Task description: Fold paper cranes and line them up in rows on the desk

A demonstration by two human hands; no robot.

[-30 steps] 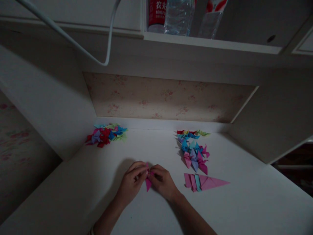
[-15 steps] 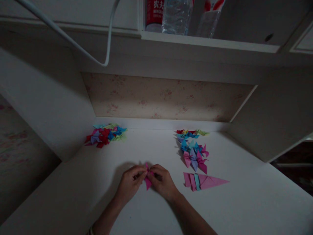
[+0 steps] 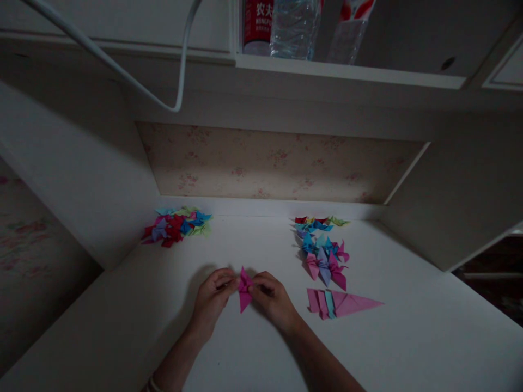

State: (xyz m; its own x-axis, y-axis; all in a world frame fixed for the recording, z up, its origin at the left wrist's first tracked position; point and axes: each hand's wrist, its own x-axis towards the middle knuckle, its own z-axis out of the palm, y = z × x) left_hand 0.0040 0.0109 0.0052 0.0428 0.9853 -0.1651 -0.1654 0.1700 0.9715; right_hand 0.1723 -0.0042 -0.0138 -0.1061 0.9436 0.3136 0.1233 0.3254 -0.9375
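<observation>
A magenta origami crane (image 3: pixel 244 291) is held up between my two hands over the white desk (image 3: pixel 261 348). My left hand (image 3: pixel 214 296) pinches its left side between thumb and fingers. On the other side, my right hand (image 3: pixel 273 299) grips the crane's right edge the same way. The crane's upper and lower points stick out between the fingertips. To the right of my right hand lie folded pink paper strips (image 3: pixel 355 305) with a light blue one (image 3: pixel 329 303) among them.
Several colourful paper cranes (image 3: pixel 322 261) stand in rows at the right back. Another pile of folded cranes (image 3: pixel 175 228) lies at the left back. Overhead hang a white cable (image 3: pixel 180 81) and a shelf (image 3: pixel 347 72) with plastic bottles (image 3: pixel 294 32).
My hands have moved slightly apart, and the crane is spread wider and shows more between the fingers. It has shifted a little upward. The paper pieces around it have stayed put.
</observation>
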